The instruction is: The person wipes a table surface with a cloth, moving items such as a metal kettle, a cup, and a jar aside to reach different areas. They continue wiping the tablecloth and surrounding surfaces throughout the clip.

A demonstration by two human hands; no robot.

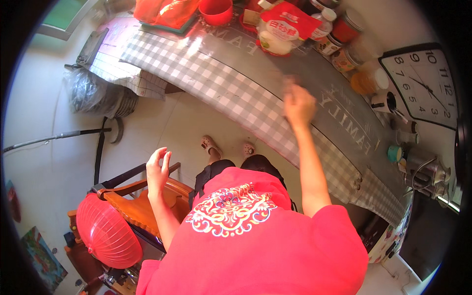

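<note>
My right hand reaches over a long table covered by a grey cloth with a checked border. Motion blurs its fingers, so whether they hold something cannot be told. Beneath it the cloth's grey middle bears large printed lettering. My left hand is raised at my left side, fingers loosely bent and thumb apart, with nothing in it. Nearest to that hand is a wooden chair, lower down. Toward the back of the table lies a red and white plastic bag with printed writing.
Jars, including a red-filled jar, line the wall side of the table. A wall clock and a metal kettle are at the right. A red bowl stands at the far end. A red dome cover sits lower left, a bagged bin upper left.
</note>
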